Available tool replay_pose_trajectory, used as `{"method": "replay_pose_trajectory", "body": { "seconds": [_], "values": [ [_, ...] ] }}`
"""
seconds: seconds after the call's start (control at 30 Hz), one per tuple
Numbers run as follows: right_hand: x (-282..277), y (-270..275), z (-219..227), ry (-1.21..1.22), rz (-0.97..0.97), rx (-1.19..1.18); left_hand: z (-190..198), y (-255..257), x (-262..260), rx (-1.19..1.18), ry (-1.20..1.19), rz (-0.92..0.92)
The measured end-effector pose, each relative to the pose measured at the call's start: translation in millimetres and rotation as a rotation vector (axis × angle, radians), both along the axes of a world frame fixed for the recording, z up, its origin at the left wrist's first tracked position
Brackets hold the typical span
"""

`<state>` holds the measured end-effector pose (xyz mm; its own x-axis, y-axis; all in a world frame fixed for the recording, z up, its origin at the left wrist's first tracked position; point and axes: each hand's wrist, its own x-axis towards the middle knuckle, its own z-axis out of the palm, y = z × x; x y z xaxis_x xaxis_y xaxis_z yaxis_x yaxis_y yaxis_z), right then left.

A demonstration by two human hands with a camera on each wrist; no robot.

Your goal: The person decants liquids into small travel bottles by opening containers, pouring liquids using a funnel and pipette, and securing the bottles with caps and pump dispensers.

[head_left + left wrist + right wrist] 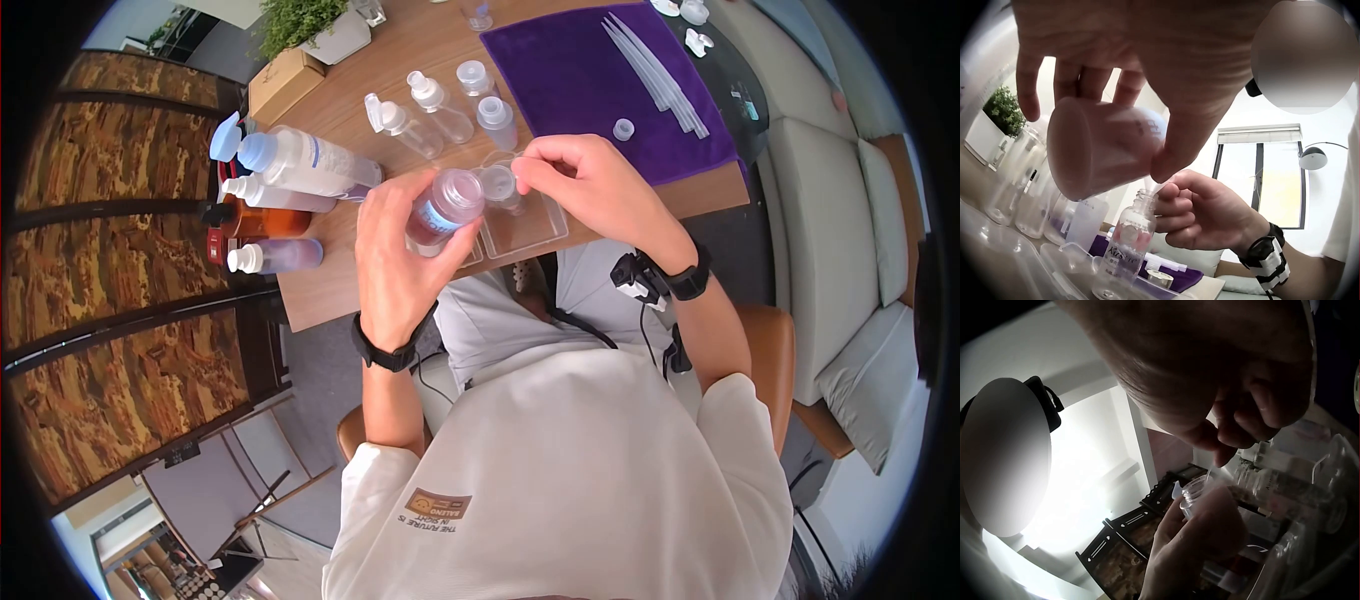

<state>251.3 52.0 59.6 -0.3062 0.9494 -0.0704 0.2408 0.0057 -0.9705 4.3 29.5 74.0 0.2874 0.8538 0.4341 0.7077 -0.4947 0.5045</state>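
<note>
Left hand (pixel 395 240): fingers curled round a pinkish bottle (pixel 428 222) with a blue label, uncapped, tipped with its mouth toward the right. Right hand (pixel 590 185): fingers drawn narrow, pinching the edge of a clear funnel (pixel 498 180). Small bottle (pixel 1124 244): clear, printed, standing below with the funnel at its neck, in or beside a clear tray (pixel 530 246) at the worktop's (pixel 310 300) near edge; which, cannot be told. Far side: two clear nozzle bottles (pixel 445 112). Left: a large pump bottle (pixel 310 160), lying toward the worktop. Far right: a purple cloth (pixel 570 80) bearing plastic droppers (pixel 655 80) and a small cap (pixel 623 129). Step in hand, as judged: decanting through the funnel; whether liquid runs is unclear. Next move, as judged: a slow further tilt, with the funnel kept steady and the level watched against overflow.
</note>
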Motion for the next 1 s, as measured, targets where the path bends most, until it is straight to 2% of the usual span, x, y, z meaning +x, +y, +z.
{"method": "replay_pose_trajectory", "body": {
  "seconds": [1.0],
  "values": [
    [-0.2, -1.1, -0.7, 0.031, 0.008, 0.058, 12.1, 3.4, 2.1, 0.061, 0.102, -0.026]
  ]
}}
